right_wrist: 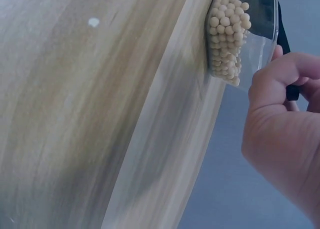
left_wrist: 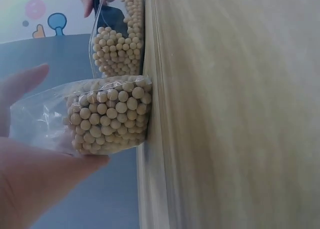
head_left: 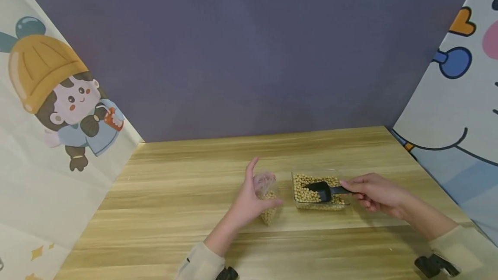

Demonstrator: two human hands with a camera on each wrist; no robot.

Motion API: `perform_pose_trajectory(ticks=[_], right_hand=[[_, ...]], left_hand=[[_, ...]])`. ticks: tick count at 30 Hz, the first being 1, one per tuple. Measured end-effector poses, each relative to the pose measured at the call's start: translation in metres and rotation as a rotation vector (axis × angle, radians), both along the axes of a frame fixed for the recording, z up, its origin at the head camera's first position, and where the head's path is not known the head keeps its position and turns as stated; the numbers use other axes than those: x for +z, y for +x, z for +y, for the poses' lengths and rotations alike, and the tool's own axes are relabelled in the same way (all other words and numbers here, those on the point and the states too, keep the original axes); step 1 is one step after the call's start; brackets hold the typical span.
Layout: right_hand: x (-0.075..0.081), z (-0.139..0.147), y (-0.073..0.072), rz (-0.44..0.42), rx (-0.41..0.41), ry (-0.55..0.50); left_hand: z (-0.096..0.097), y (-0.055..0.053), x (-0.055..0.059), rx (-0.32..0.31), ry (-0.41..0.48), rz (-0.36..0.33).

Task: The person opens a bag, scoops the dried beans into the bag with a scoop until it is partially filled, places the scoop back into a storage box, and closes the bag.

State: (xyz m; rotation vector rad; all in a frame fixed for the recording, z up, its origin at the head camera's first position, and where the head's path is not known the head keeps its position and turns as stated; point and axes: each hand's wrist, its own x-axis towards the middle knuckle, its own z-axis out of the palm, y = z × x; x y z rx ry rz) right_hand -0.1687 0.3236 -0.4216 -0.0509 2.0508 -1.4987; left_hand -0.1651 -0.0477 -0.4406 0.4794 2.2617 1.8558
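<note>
A clear plastic bag (head_left: 269,214) of soybeans (left_wrist: 110,114) stands on the table. My left hand (head_left: 249,202) is beside it, thumb and fingers spread wide around its upper part; part of the bag is hidden behind the hand. In the left wrist view, the thumb comes very near the bag's side, and whether it touches I cannot tell. My right hand (head_left: 375,192) grips the handle of a black scoop (head_left: 324,191). The scoop's head lies among soybeans in a clear rectangular container (head_left: 320,206), to the right of the bag.
The wood-grain table (head_left: 175,193) meets a grey-blue panel (head_left: 249,55) at its back edge. Printed cartoon panels flank it, a figure in a yellow hat (head_left: 50,68) at the left and a white one (head_left: 439,111) at the right.
</note>
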Motion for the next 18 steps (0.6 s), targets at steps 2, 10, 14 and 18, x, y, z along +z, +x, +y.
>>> perform_pose_trajectory(ticks=[2, 10, 14, 18], right_hand=[[0.0006, -0.0005, 0.0000, -0.004, 0.001, 0.001], [-0.0003, 0.0020, -0.0003, -0.023, -0.020, 0.009], [-0.0031, 0.0043, 0.0006, -0.018, -0.013, -0.021], [-0.0040, 0.0070, 0.0004, -0.033, -0.012, -0.064]], left_hand=[[-0.0017, 0.0006, 0.0000, -0.003, -0.009, -0.004], [0.0023, -0.0028, -0.0012, 0.012, -0.004, -0.019], [0.0058, -0.0032, 0.0000, 0.021, 0.007, -0.019], [0.0075, -0.0030, 0.0016, 0.004, 0.045, -0.002]])
